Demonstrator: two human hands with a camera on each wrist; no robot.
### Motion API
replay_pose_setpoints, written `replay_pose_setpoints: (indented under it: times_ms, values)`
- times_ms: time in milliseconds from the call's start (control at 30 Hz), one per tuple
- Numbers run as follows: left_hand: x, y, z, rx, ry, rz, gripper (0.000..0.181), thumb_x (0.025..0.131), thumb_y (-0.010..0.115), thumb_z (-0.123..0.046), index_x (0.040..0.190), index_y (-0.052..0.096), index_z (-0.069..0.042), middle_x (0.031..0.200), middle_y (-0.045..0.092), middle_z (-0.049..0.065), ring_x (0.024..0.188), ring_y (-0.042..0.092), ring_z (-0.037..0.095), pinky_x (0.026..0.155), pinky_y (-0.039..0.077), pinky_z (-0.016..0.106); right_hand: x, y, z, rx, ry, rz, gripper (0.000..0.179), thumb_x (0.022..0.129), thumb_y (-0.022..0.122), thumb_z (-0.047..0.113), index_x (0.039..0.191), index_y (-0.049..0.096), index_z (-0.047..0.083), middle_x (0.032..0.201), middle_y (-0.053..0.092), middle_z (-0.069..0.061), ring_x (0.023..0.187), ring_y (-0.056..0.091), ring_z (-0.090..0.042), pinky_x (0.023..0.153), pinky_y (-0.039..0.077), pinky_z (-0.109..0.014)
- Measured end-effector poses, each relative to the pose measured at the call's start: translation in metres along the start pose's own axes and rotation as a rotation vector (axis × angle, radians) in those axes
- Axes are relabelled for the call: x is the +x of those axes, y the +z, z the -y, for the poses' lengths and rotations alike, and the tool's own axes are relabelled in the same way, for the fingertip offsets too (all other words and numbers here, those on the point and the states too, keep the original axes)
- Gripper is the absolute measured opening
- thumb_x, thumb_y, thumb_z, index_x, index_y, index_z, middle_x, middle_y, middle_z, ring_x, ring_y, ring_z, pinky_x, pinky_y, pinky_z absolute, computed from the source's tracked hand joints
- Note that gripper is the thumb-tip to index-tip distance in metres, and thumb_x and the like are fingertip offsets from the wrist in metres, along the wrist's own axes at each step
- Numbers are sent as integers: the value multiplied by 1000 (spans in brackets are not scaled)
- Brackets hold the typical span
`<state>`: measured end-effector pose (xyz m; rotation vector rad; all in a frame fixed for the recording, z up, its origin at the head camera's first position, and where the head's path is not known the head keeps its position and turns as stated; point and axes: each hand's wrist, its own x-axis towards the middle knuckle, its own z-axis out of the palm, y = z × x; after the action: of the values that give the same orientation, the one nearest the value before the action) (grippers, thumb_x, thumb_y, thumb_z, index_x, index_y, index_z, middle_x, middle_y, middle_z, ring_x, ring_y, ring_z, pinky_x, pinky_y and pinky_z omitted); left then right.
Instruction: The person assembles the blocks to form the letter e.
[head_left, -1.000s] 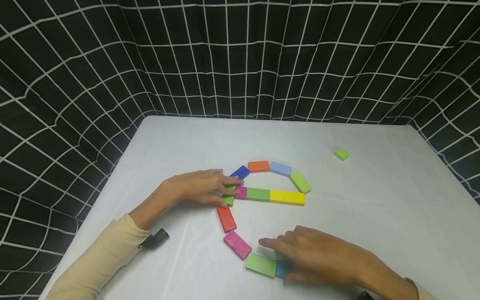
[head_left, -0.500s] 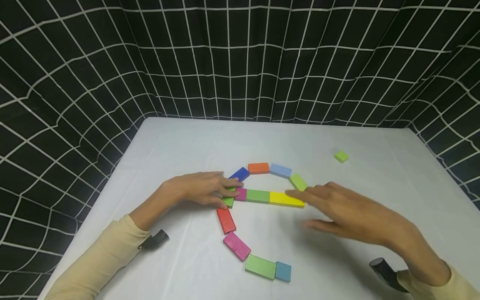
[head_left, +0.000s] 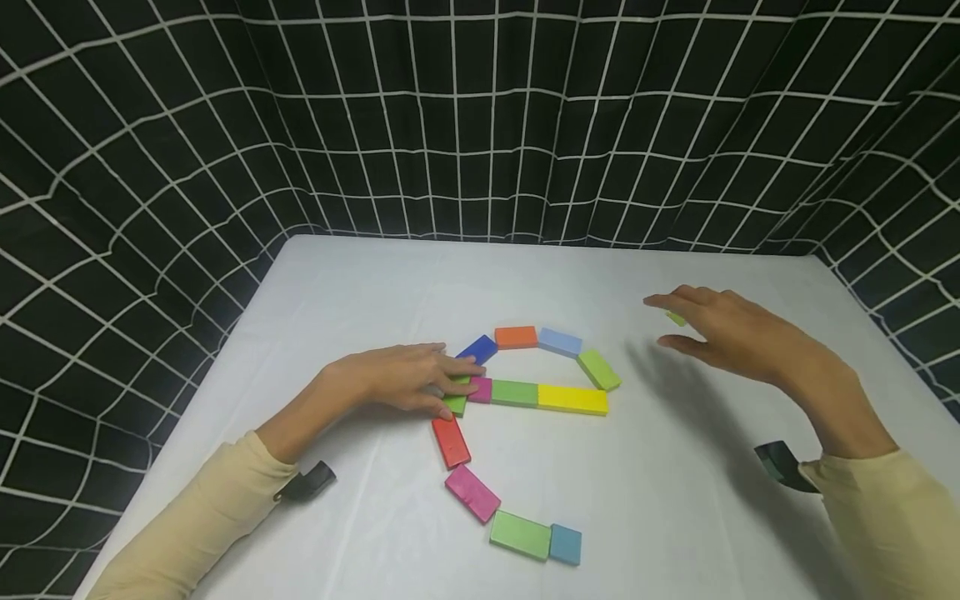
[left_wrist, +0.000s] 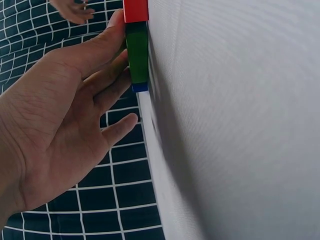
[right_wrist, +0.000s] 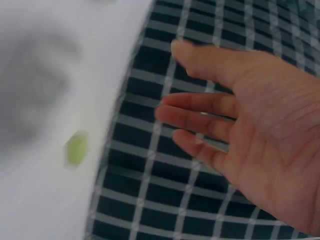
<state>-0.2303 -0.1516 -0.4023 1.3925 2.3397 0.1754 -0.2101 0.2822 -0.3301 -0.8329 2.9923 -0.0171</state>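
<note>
Flat coloured blocks lie end to end in a shape like a lower-case e. My left hand (head_left: 397,379) rests at its left side, fingers fairly straight, touching a green block (head_left: 455,406) and the small magenta block (head_left: 482,390). The blue block (head_left: 477,349) and the red block (head_left: 452,442) adjoin there. Over at the far right, my right hand (head_left: 742,337) is in the air with nothing in it, fingers loosely extended. Below it is a small lime block (head_left: 677,318), partly hidden in the head view; the right wrist view shows this lime block (right_wrist: 76,149) blurred and apart from the fingers.
A yellow block (head_left: 573,400) and a green block (head_left: 515,393) form the crossbar. Orange (head_left: 516,337), light blue (head_left: 559,342) and lime (head_left: 598,369) blocks curve above. Below are magenta (head_left: 472,493), light green (head_left: 520,535) and teal (head_left: 566,544) blocks. Dark gridded cloth (head_left: 510,125) surrounds the white table (head_left: 360,275).
My right hand has left the teal block, passed over the yellow block's end and moved up and right to above the lone lime block. The left hand has stayed put.
</note>
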Motion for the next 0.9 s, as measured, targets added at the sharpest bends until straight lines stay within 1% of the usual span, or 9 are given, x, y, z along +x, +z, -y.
replay_pose_setpoints:
  times_ms: [100, 200, 300, 367, 467, 567, 700, 800, 900]
  values:
    - [0, -1, 0, 11, -2, -1, 52, 103, 66, -36, 152, 54, -20, 169, 41, 0, 156, 41, 23, 133, 22, 51, 11, 10, -29, -16, 52, 37, 58, 92, 79, 12, 145, 58, 6, 138, 64, -23, 118, 67, -45, 98, 55, -64]
    - [-1, -1, 0, 9, -6, -3, 52, 103, 66, -35, 151, 55, -20, 169, 41, 0, 156, 41, 23, 133, 23, 51, 19, 23, -54, -10, 105, 96, 60, 92, 77, 5, 148, 54, 2, 145, 58, -29, 130, 58, -51, 104, 48, -71]
    - [0, -1, -1, -1, -6, -7, 52, 103, 66, -36, 151, 55, -20, 169, 41, 0, 156, 41, 23, 133, 23, 52, 24, 37, -72, -22, 147, 159, 66, 93, 73, 1, 153, 47, 4, 152, 51, -32, 138, 50, -54, 108, 44, -73]
    - [0, -1, -2, -7, -5, -7, 52, 103, 67, -35, 151, 55, -20, 169, 41, 1, 156, 41, 23, 133, 23, 52, 26, 45, -80, -40, 146, 180, 69, 93, 71, -2, 156, 44, 6, 154, 50, -31, 138, 51, -55, 107, 46, -71]
    - [0, 0, -3, -16, -5, -5, 51, 103, 67, -34, 150, 55, -20, 169, 40, 0, 157, 40, 23, 133, 22, 51, 26, 52, -86, -60, 133, 189, 68, 93, 69, -6, 155, 47, 12, 152, 53, -28, 135, 54, -54, 104, 48, -71]
    - [-1, -1, -4, -11, -5, -4, 51, 102, 68, -34, 150, 56, -20, 169, 40, 0, 157, 40, 23, 133, 22, 51, 26, 54, -87, -90, 102, 163, 63, 92, 69, -7, 149, 56, 13, 141, 62, -26, 125, 62, -51, 99, 52, -69]
    - [-1, -1, -3, 8, 0, -6, 51, 102, 67, -34, 150, 56, -20, 169, 40, 0, 157, 40, 23, 133, 22, 52, 26, 54, -87, -118, 82, 134, 51, 89, 76, -3, 138, 65, 7, 126, 70, -25, 112, 68, -45, 94, 56, -63]
    - [0, 0, -2, 16, -4, -4, 51, 103, 67, -35, 151, 55, -20, 169, 40, -1, 157, 40, 22, 133, 22, 51, 25, 56, -88, -105, 94, 141, 48, 87, 79, 1, 133, 67, 3, 125, 70, -25, 111, 67, -44, 95, 56, -62]
    - [1, 1, -2, 12, -7, -2, 52, 103, 67, -35, 151, 55, -21, 169, 40, -1, 157, 39, 21, 133, 22, 51, 23, 58, -88, -94, 108, 148, 46, 88, 79, 1, 132, 66, 0, 129, 68, -25, 116, 66, -46, 98, 54, -63]
